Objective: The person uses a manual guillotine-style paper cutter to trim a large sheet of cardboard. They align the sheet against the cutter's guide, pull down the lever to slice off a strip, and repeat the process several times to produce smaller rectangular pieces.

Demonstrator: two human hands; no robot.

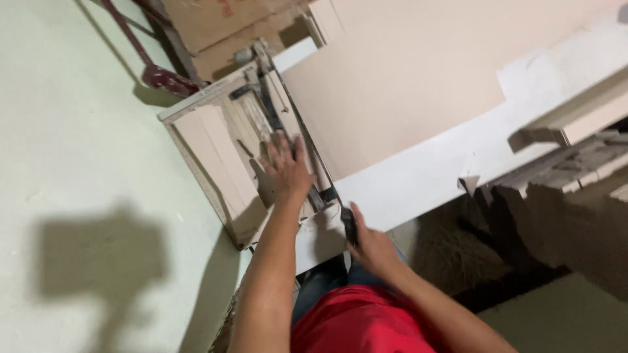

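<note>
Our view is tilted and blurry: left hand (286,168) lies flat, fingers spread, on the tile cutter (258,117); right hand (367,240) grips its dark handle (348,225).

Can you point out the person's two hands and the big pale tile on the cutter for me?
left hand (286,171): head view, back of the hand, spread flat on the cutter.
right hand (367,243): head view, knuckles, wrapped on a dark handle.
pale tile (399,85): head view, bare middle of its face.
</note>
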